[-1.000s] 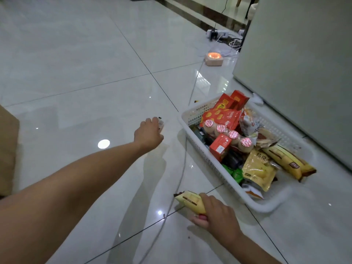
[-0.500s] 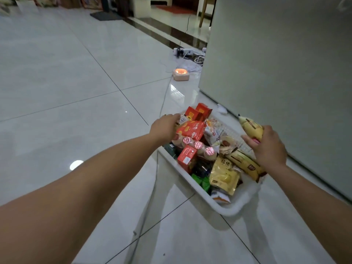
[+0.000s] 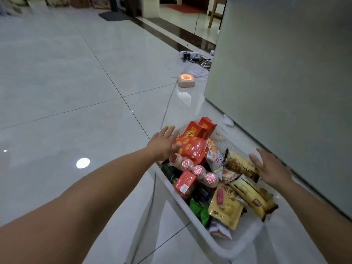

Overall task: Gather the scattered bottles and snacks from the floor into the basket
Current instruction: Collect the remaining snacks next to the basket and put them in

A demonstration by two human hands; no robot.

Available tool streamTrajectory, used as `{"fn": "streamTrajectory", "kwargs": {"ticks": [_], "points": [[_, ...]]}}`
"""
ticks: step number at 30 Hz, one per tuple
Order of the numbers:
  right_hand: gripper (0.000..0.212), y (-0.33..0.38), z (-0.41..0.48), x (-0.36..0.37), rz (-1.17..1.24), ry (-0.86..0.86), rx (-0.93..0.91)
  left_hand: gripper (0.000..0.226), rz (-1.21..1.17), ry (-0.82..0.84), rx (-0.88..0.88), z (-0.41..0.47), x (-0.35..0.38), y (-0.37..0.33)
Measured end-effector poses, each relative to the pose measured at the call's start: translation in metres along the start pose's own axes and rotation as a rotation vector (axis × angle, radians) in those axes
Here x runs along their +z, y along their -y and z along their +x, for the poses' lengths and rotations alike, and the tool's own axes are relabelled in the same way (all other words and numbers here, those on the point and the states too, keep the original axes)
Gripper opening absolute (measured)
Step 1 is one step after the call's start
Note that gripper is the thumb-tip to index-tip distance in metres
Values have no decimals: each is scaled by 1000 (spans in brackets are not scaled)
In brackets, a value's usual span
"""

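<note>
The white latticed plastic basket [image 3: 219,246] sits on the glossy tiled floor [image 3: 76,92] between both hands, heaped with crinkly packets. The left hand [image 3: 163,143] lies flat, fingers straight, against a puffy orange bag [image 3: 192,149] at the far-left rim. The right hand [image 3: 272,168], fingers spread and holding nothing, is over a brown wrapper [image 3: 240,164] at the right rim. Round foil-capped bottles [image 3: 198,170] lie in a row between them.
</note>
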State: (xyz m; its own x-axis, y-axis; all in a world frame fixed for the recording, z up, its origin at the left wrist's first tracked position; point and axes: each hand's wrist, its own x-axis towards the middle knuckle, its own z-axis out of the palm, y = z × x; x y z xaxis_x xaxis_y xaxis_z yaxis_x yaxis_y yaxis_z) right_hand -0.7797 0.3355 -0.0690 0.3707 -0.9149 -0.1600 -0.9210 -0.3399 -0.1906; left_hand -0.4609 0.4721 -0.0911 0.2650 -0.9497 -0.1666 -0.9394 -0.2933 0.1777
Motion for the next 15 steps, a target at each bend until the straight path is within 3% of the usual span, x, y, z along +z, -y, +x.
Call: {"fn": "streamTrajectory", "kwargs": {"ticks": [7,15], "points": [[79,-62,22,-52,102,35,168,70,101,-70,-21,54,-69,-32],[139,-73,75,-96,169,-11,222,77,251,-73,-48,95,-132,-17]]}}
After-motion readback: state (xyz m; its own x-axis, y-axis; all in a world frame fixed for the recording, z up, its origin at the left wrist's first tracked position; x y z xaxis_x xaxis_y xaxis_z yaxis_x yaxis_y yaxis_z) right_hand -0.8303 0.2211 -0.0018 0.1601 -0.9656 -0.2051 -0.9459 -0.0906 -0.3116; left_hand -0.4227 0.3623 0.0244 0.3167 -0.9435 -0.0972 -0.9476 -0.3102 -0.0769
